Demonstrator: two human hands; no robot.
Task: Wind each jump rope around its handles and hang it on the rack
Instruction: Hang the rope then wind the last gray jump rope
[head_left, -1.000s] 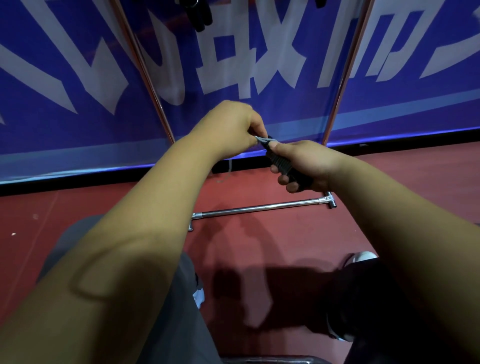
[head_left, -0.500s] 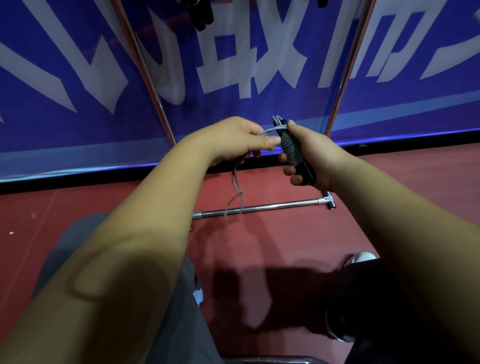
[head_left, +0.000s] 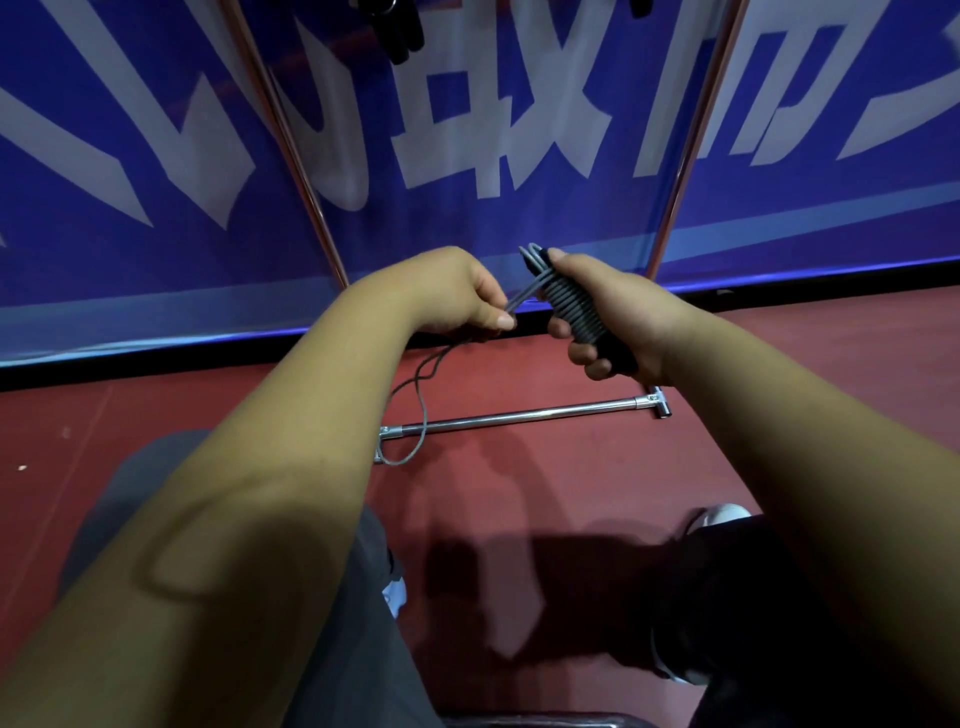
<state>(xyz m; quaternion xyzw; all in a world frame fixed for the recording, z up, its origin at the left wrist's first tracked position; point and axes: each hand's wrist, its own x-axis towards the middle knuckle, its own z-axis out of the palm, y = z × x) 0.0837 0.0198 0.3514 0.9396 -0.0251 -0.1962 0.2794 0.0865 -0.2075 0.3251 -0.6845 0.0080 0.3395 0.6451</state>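
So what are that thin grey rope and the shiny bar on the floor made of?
The thin grey rope looks like plastic-coated cord: smooth, tight coils, springy loose loop. The shiny silver bar looks like chromed or polished steel tube: bright highlights along it.

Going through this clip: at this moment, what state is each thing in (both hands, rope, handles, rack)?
Left hand: pinches the rope's free length.
Right hand: grips the handles.
Jump rope: partly wound round the handles; the rest hangs loose toward the floor.
Handles: bundled together, held tilted.
Rack: standing on the floor.
Dark items: hanging near the rack's top, cut off by the frame.
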